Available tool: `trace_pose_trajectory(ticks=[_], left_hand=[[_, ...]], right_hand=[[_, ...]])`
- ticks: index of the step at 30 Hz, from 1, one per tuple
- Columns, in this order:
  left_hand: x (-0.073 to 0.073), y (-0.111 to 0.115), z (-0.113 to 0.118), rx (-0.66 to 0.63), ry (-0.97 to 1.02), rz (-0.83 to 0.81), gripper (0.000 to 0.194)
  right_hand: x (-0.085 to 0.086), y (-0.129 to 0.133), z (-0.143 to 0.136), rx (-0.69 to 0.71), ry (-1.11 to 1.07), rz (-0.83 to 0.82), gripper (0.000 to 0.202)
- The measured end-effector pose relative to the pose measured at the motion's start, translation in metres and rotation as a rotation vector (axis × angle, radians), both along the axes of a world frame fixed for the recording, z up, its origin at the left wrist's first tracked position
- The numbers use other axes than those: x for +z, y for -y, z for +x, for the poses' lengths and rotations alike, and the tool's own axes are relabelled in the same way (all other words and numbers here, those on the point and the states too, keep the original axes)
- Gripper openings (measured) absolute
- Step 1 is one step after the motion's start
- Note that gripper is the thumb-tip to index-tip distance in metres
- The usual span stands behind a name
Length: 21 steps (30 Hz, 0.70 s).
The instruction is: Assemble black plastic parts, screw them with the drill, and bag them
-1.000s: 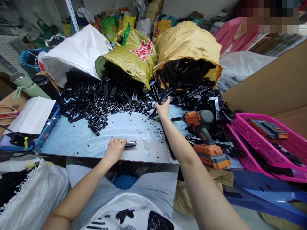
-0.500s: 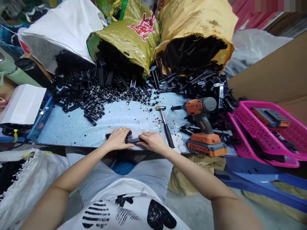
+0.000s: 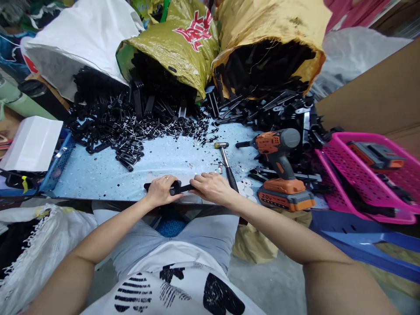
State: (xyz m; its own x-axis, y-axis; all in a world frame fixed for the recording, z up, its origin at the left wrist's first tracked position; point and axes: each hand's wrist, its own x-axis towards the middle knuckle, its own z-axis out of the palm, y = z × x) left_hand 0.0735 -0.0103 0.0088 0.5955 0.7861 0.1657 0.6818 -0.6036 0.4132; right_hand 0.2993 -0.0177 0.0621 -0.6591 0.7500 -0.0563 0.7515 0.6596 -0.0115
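Observation:
At the table's front edge, my left hand (image 3: 161, 190) is closed round a black plastic part (image 3: 177, 189) whose ends stick out on both sides of the fingers. My right hand (image 3: 210, 187) grips the right end of a black bar joined to that part, with the fingertips hiding its tip. Just right of my right hand lies a small hammer (image 3: 229, 170) with a black handle. Several pale round discs (image 3: 244, 187) are beside it. An orange and grey cordless drill (image 3: 278, 166) stands upright on its battery further right.
Three sacks, white (image 3: 88, 39), olive (image 3: 170, 52) and yellow (image 3: 272, 30), spill black parts (image 3: 131, 118) and pins across the back of the blue table (image 3: 95, 175). A pink basket (image 3: 367, 175) holds a spare battery at right; a blue basket (image 3: 62, 157) stands left.
My right hand has moved slightly up and right, and the black bar now shows more clearly between my hands. The view has shifted a little.

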Motion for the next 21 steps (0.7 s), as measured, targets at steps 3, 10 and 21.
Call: trace_pose_trajectory(ticks=[3,10,21], left_hand=[[0.002,-0.021,0.006,-0.058,-0.016,-0.111,0.054],[-0.006,-0.167,0.013,0.458,-0.106,-0.059,0.033],[-0.012,-0.183,0.025,0.616,-0.078,-0.041,0.035]], right_hand=[[-0.018,-0.010,0.016,0.020,-0.094,-0.023,0.036],[-0.055,-0.002,0.041,-0.027,-0.276,-0.056,0.036],[-0.050,-0.146,0.014,-0.874,-0.239,-0.030,0.029]])
